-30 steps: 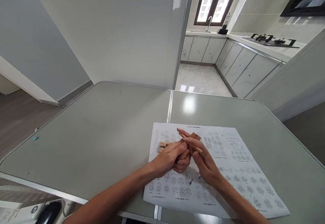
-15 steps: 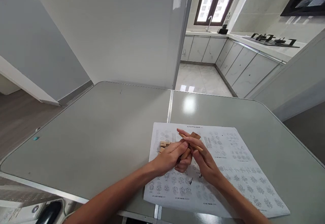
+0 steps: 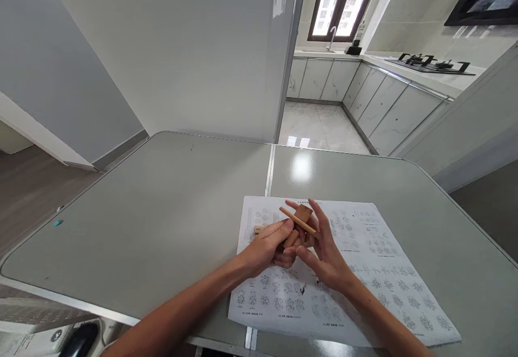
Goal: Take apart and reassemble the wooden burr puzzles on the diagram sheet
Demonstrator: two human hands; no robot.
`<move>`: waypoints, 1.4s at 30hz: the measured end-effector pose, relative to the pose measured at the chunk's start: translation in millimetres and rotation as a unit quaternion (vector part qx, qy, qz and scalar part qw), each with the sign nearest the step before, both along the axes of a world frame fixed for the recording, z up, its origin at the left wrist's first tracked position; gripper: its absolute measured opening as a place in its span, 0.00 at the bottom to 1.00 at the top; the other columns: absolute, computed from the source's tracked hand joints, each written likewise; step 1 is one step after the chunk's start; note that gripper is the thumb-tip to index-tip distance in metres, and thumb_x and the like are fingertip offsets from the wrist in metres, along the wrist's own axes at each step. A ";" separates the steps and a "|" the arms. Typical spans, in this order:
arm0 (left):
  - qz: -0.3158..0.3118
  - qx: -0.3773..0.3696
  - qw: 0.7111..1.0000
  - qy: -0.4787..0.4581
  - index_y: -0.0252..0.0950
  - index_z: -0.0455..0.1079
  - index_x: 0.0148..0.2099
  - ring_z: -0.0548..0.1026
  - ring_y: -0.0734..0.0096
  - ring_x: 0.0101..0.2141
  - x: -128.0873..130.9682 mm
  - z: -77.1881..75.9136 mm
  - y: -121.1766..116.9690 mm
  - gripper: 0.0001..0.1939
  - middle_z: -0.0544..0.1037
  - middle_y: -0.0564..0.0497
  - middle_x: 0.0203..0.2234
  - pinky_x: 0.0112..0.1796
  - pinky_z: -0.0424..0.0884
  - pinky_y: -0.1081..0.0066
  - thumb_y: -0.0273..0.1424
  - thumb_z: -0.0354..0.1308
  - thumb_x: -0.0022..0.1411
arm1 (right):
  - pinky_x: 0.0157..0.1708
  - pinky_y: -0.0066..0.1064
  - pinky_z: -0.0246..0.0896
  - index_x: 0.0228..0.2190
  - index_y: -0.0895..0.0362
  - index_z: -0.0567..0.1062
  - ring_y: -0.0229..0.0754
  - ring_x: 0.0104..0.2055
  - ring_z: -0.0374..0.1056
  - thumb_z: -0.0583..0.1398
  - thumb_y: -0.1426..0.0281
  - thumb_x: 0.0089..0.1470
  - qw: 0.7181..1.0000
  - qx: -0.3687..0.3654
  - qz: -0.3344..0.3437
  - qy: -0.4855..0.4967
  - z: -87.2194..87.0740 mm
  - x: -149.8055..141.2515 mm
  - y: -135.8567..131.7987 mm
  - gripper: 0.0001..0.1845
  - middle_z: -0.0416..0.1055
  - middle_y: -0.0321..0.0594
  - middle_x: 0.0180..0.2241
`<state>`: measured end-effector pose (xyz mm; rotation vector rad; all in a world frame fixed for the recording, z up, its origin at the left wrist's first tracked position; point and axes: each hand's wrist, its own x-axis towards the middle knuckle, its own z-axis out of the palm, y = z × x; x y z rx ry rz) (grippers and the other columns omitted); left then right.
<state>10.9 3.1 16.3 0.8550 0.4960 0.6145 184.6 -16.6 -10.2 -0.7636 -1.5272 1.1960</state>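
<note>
My left hand (image 3: 265, 249) grips a small cluster of notched wooden puzzle pieces (image 3: 298, 226) just above a printed instruction sheet (image 3: 364, 270). My right hand (image 3: 324, 252) meets it from the right, fingers partly spread, pinching a thin wooden stick piece (image 3: 297, 220) that lies slantwise across the cluster. A loose wooden piece (image 3: 258, 230) lies on the sheet just left of my left hand, mostly hidden by it.
The sheet lies on a grey-green folding table (image 3: 162, 211) with a centre seam. A small teal spot (image 3: 58, 222) marks the table's left edge. A white partition wall (image 3: 182, 49) rises behind the table; a kitchen with cabinets (image 3: 364, 93) lies beyond.
Both hands have lifted the wooden cluster slightly and turned it. My right fingers have spread wider, and the thin stick now sits higher across the pieces.
</note>
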 end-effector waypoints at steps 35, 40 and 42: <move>0.166 0.066 0.983 0.049 0.36 0.63 0.46 0.52 0.83 0.17 -8.6 -4.7 17.4 0.20 0.65 0.59 0.25 0.21 0.47 0.77 0.49 0.55 0.70 | 0.58 0.45 0.73 0.49 0.53 0.76 0.51 0.59 0.74 0.70 0.66 0.57 0.914 -0.311 -0.072 0.249 -7.3 20.9 35.2 0.19 0.77 0.48 0.57; 0.171 0.060 0.982 0.044 0.36 0.63 0.45 0.52 0.84 0.17 -8.8 -2.3 16.9 0.21 0.64 0.59 0.25 0.21 0.48 0.77 0.50 0.56 0.69 | 0.66 0.51 0.63 0.60 0.47 0.68 0.52 0.65 0.68 0.68 0.56 0.62 0.956 -0.225 -0.090 0.168 -11.9 19.3 32.6 0.28 0.67 0.45 0.66; 0.175 0.059 0.982 0.046 0.36 0.63 0.45 0.52 0.83 0.18 -8.6 -0.4 16.2 0.21 0.65 0.58 0.25 0.21 0.48 0.77 0.50 0.57 0.68 | 0.65 0.52 0.65 0.61 0.46 0.66 0.53 0.66 0.67 0.65 0.53 0.64 0.975 -0.167 -0.101 0.101 -17.1 21.3 34.1 0.28 0.64 0.47 0.68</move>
